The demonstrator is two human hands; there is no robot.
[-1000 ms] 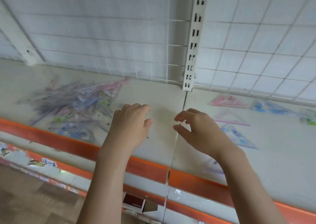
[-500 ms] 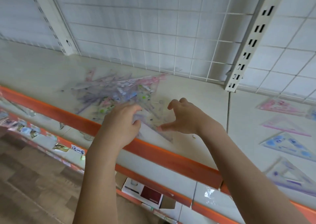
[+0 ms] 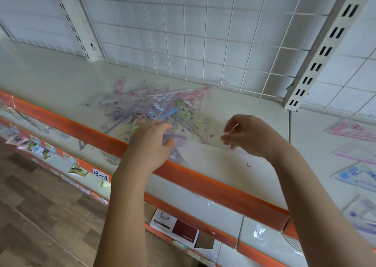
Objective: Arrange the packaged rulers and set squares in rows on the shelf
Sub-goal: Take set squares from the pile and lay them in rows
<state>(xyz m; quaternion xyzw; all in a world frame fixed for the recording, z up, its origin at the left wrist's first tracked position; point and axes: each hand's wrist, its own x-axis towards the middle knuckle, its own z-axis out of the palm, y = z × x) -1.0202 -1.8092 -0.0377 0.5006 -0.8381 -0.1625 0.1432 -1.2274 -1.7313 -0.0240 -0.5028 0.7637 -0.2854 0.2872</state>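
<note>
A loose pile of packaged rulers and set squares (image 3: 154, 105) lies on the white shelf (image 3: 50, 79), in clear wrappers with pink, blue, green and purple prints. My left hand (image 3: 150, 144) is at the pile's near edge, fingers curled round a purple packaged set square (image 3: 177, 142). My right hand (image 3: 248, 136) pinches the right edge of a clear packaged set square (image 3: 207, 132) at the pile's right side. Several set squares lie apart in rows on the shelf section to the right: pink (image 3: 352, 127), pink-edged (image 3: 360, 152), blue (image 3: 356, 175), purple (image 3: 362, 211).
An orange rail (image 3: 203, 179) runs along the shelf's front edge. A white wire grid (image 3: 203, 42) backs the shelf, with a slotted upright (image 3: 319, 52) at the right. A lower shelf holds a white and maroon box (image 3: 175, 228). Wood-look floor (image 3: 40, 215) shows below left.
The view swung left to the pile. Both hands moved from bare shelf onto the pile; the left now grips a purple pack and the right pinches a clear pack.
</note>
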